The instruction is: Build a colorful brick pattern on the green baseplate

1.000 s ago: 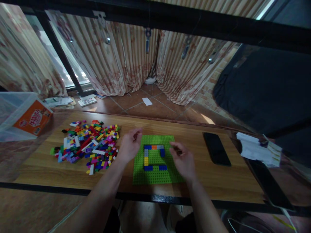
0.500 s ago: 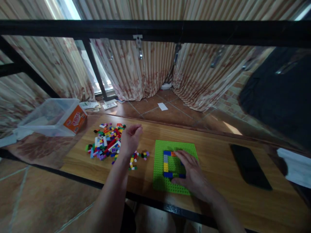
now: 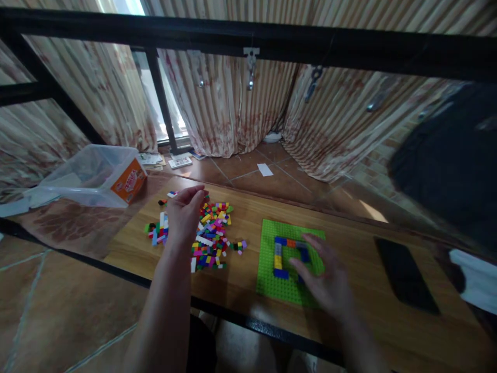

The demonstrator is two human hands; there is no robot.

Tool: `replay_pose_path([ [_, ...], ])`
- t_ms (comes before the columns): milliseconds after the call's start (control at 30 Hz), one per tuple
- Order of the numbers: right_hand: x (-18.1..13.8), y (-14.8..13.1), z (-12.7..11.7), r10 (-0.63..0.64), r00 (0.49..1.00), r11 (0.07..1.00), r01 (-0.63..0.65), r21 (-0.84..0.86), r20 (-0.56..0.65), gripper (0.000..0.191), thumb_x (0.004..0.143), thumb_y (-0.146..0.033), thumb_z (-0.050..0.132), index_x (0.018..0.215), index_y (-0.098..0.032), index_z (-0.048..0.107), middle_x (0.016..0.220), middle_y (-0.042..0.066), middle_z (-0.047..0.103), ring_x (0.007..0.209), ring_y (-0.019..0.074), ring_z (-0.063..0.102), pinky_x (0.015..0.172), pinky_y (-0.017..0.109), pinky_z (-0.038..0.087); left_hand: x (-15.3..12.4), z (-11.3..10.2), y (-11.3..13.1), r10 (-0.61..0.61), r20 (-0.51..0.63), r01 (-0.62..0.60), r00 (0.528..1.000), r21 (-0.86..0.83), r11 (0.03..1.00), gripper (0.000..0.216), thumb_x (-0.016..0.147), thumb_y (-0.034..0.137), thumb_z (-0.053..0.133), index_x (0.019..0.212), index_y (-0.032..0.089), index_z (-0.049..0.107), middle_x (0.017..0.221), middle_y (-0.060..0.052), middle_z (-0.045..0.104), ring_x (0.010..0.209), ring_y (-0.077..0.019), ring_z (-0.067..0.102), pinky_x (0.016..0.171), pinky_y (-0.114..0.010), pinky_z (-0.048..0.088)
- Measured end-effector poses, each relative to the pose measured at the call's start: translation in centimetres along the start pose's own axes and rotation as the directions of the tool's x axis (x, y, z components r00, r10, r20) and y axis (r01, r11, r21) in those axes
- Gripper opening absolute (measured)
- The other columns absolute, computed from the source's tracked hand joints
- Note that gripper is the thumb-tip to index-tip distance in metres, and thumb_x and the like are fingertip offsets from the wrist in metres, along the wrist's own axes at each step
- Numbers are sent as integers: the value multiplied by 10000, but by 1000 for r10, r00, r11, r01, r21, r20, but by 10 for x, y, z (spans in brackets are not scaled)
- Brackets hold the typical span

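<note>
Picking from the brick pile (image 3: 212, 241) on the surface (image 3: 240, 290) seems the step: L hand (image 3: 185, 210) is over it, pinched narrow, can't tell if holding anything; R hand (image 3: 332, 282) is wide, prob. empty, over the R side of the green baseplate (image 3: 267, 282) w/ its brick outline (image 3: 278, 260). Next move prob. calls for a neat pinch. Vs 0.5 s ago, L hand's farther L over the pile, R hand's shifted R.

Clear plastic bin (image 3: 93, 198) with orange label (image 3: 129, 181), striped curtains (image 3: 225, 114) behind black rail (image 3: 217, 35), white paper (image 3: 264, 169) on brown floor tiles (image 3: 248, 182), black smartphone (image 3: 406, 274) on bench (image 3: 240, 282), probably dark fabric (image 3: 450, 171) far right.
</note>
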State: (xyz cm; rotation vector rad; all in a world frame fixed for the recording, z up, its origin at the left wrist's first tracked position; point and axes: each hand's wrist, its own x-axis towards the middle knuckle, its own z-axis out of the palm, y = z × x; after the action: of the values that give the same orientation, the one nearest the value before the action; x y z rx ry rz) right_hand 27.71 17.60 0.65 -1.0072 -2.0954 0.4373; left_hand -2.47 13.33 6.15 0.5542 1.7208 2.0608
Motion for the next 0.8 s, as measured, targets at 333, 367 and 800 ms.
replay_pose_path([
  [333, -32, -102, 84, -445, 888, 885, 417, 207, 112, 223, 942, -164, 423, 853, -183, 626, 626, -4, 596, 562, 119, 527, 530, 253, 393, 1, -1, -2, -6, -2, 6, 1000, 45, 999, 273, 627, 275, 736, 865, 144, 714, 843, -51, 723, 728, -147, 673, 695, -258, 549],
  [367, -31, -100, 85, -410, 906, 900, 382, 209, 107, 221, 944, -157, 421, 874, -178, 630, 650, 4, 611, 578, 119, 540, 542, 253, 406, 1, -1, -2, -7, -6, 7, 1000, 60, 998, 270, 631, 277, 734, 867, 146, 715, 851, -56, 726, 727, -153, 672, 702, -273, 553],
  [800, -9, -55, 84, -7, 999, 996, 4, 88, 33, 372, 952, -133, 355, 1208, -193, 618, 1053, 93, 694, 985, 186, 650, 879, 334, 537, 5, -9, -2, 34, 17, -36, 999, 144, 989, 281, 621, 212, 540, 827, 137, 714, 620, 17, 603, 552, -91, 526, 566, -197, 435],
])
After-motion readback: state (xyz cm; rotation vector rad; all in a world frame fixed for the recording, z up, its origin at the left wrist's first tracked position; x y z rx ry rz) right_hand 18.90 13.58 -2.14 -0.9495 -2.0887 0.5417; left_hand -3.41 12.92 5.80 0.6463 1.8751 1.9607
